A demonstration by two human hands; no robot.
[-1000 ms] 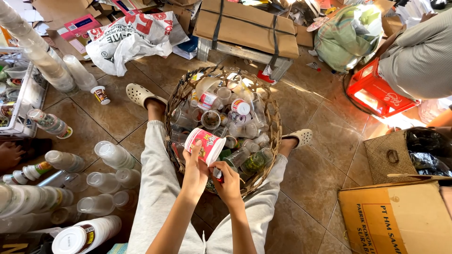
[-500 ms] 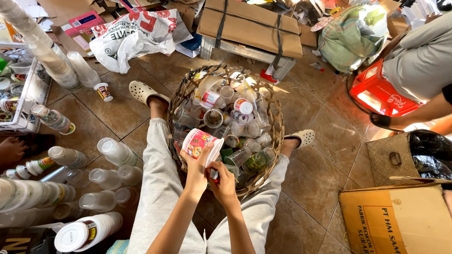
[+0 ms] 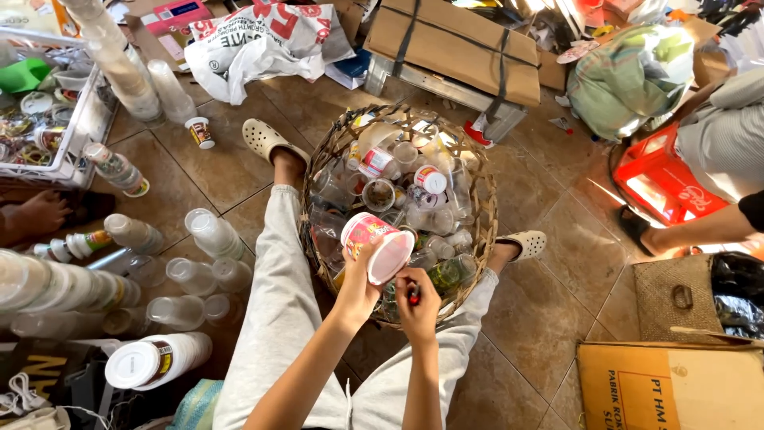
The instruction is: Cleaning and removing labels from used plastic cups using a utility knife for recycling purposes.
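A pink-and-white printed plastic cup (image 3: pixel 377 246) is gripped by the left hand (image 3: pixel 358 280) over the near rim of a round woven basket (image 3: pixel 477 187). A small red tool (image 3: pixel 414 297) is pinched in the right hand (image 3: pixel 416 306), just beside the cup. Bare tile floor (image 3: pixel 549 302) lies open to the right.

I see a pink-and-white printed plastic cup (image 3: pixel 376 245) tipped on its side, its pale open mouth turned down to the right, held just above the near rim of the woven basket (image 3: pixel 477 171), with a small red-tipped tool (image 3: pixel 413 297) upright right beneath its rim.
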